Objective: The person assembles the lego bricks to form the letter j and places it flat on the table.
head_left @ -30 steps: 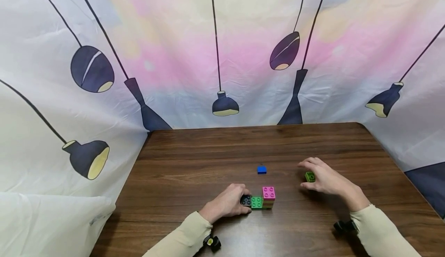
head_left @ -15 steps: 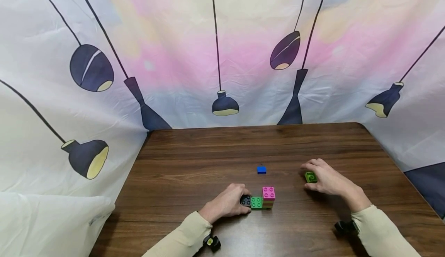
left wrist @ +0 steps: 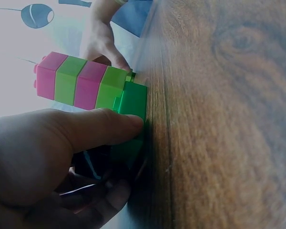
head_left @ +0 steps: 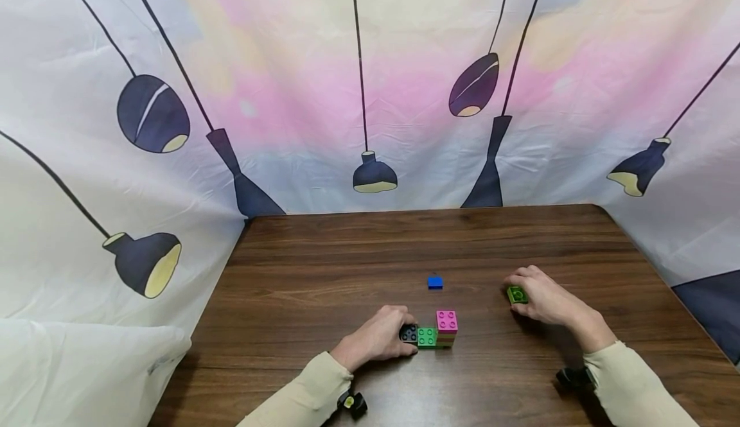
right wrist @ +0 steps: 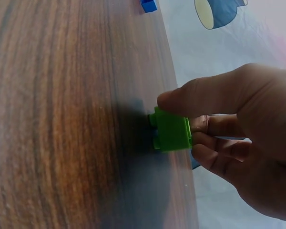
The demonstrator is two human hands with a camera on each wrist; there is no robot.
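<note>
My left hand [head_left: 378, 334] grips the left end of a toy brick build, thumb along the near side and fingers at the back. That end has a black brick [head_left: 408, 332] beside a green brick [head_left: 427, 337]. At the right rises a column of alternating pink and lime bricks with a pink brick [head_left: 446, 320] on top. My right hand [head_left: 546, 295] pinches a loose lime green brick [right wrist: 173, 131] between thumb and fingers. This brick is upside down, studs toward the table and hollow underside facing up. Palm and fingers hide part of the black brick.
A small blue brick [head_left: 435, 282] lies on the brown wooden table [head_left: 324, 253], beyond the build. Behind the far edge hangs a cloth [head_left: 300, 93] printed with lamps. A dark wrist camera [head_left: 352, 404] sits under the left sleeve.
My right hand has moved slightly right and its thumb and fingers have closed onto the lime green brick. The left hand and the build have stayed still.
</note>
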